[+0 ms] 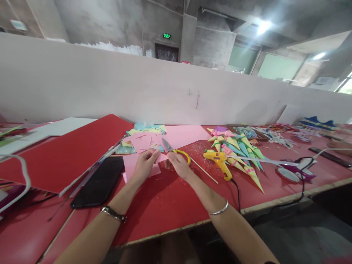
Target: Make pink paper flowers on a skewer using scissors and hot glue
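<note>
Head view: at centre, the left hand (pixel 145 165) pinches a small pink paper piece (pixel 163 157); the right hand (pixel 178 164) grips yellow-handled scissors (pixel 167 146), fingertips at the paper's edge. The metal blades, pointing towards eleven o'clock, could nick a finger should the grip slip; the thin, smooth paper could crease under pressure. At three o'clock, a plastic glue gun's (pixel 220 160) translucent glue stick (pixel 264 160) crosses slender, pointed paper cones (pixel 254 179); a snagged cord (pixel 238 198) could scatter them.

Left hand (pixel 145 163) and right hand (pixel 178 164) close together above a red table (pixel 165 205)
The left pinches what may be pink paper (pixel 162 157); the right holds yellow-handled scissors (pixel 167 145), blades toward eleven o'clock; yellow glue gun (pixel 218 157) at three, paper cones (pixel 242 148) beside it, black phone (pixel 100 183) between eight and nine
</note>
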The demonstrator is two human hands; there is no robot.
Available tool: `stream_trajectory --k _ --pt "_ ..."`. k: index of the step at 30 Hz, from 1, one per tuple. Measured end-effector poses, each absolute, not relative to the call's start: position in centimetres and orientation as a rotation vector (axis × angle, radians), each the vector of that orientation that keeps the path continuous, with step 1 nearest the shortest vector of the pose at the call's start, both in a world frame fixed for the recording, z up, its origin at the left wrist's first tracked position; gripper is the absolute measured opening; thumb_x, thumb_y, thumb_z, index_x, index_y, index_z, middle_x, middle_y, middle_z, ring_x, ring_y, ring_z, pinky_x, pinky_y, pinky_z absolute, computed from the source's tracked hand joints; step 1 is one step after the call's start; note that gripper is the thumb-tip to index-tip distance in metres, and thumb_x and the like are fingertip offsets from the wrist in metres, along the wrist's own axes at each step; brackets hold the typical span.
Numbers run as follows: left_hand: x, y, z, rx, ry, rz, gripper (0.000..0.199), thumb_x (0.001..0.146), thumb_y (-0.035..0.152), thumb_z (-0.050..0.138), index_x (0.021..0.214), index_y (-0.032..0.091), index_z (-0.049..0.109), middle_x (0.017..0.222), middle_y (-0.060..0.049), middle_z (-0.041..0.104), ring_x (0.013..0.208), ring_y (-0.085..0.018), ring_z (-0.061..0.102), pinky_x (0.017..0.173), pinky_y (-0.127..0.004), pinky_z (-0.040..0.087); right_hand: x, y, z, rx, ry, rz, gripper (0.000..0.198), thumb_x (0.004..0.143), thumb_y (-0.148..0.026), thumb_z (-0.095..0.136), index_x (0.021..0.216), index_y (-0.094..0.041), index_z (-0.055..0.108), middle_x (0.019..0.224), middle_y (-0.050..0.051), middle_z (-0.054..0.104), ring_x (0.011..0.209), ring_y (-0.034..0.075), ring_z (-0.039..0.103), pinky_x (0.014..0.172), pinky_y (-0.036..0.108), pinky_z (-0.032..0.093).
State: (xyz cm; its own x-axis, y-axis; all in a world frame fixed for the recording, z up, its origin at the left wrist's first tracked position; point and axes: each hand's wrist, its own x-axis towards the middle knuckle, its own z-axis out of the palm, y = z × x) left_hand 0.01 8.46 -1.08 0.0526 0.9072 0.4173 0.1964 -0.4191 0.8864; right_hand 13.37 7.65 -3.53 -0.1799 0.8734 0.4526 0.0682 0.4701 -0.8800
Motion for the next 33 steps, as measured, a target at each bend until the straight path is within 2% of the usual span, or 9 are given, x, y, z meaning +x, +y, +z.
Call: stream_trajectory --k 4,10,13,18,21,27,33 --pt "0.2 8.3 -1.2 1.663 1.094 1.391 0.028 0.071 0.037 0.052 0.051 0.018 0.047 0.047 0.005 0.044 0.045 -0.008 0.042 0.047 -0.02 0.036 13.4 7.5 -3.5 -0.834 -1.584 0.863 0.044 0.081 -0.057 0.033 0.06 -0.021 0.048 0.053 -0.001 0.052 0.049 0.012 0.05 0.05 0.024 0.043" --pt "0.1 8.0 -1.1 1.741 1.009 1.226 0.024 0.07 0.04 0.053 0.064 0.017 0.054 0.056 0.003 0.055 0.051 -0.012 0.053 0.053 -0.023 0.044 13.9 7.6 -3.1 -0.924 -1.535 0.697 0.035 0.082 -0.043 0.037 0.056 -0.02 0.04 0.051 -0.003 0.042 0.05 0.011 0.041 0.047 0.023 0.033" --pt "0.3 7.6 -1.1 1.814 0.995 1.115 0.024 0.072 0.041 0.052 0.068 0.017 0.053 0.05 0.005 0.052 0.046 -0.01 0.05 0.047 -0.021 0.041 14.1 7.5 -2.8 -0.957 -1.537 0.637 0.031 0.08 -0.038 0.037 0.055 -0.02 0.036 0.051 -0.004 0.035 0.051 0.011 0.035 0.047 0.022 0.029" --pt "0.6 7.2 -1.4 1.868 1.072 1.06 0.024 0.078 0.043 0.044 0.072 0.019 0.048 0.04 0.009 0.043 0.035 -0.009 0.04 0.038 -0.019 0.03 14.0 7.2 -2.7 -0.968 -1.604 0.651 0.031 0.079 -0.037 0.043 0.054 -0.019 0.04 0.049 -0.005 0.036 0.05 0.01 0.035 0.048 0.022 0.026" --pt "0.6 7.3 -1.5 1.882 1.101 1.044 0.026 0.079 0.043 0.041 0.071 0.02 0.047 0.038 0.009 0.042 0.034 -0.009 0.04 0.038 -0.019 0.03 13.9 7.3 -3.0 -0.967 -1.608 0.721 0.032 0.08 -0.04 0.042 0.055 -0.02 0.041 0.045 -0.006 0.037 0.044 0.009 0.037 0.044 0.021 0.027" --pt "0.4 7.6 -1.7 1.863 1.116 0.992 0.025 0.079 0.044 0.038 0.074 0.021 0.045 0.034 0.01 0.042 0.027 -0.009 0.037 0.032 -0.018 0.029 13.6 7.5 -3.5 -0.927 -1.566 0.93 0.027 0.081 -0.046 0.039 0.072 -0.021 0.046 0.042 -0.007 0.046 0.03 0.008 0.039 0.033 0.019 0.028" --pt "0.6 7.4 -1.5 1.854 1.146 1.0 0.025 0.081 0.044 0.036 0.07 0.021 0.042 0.031 0.011 0.039 0.025 -0.009 0.036 0.029 -0.017 0.027 13.4 7.6 -3.5 -0.89 -1.487 0.94 0.023 0.079 -0.043 0.044 0.074 -0.021 0.046 0.038 -0.01 0.038 0.029 0.007 0.033 0.032 0.018 0.024"
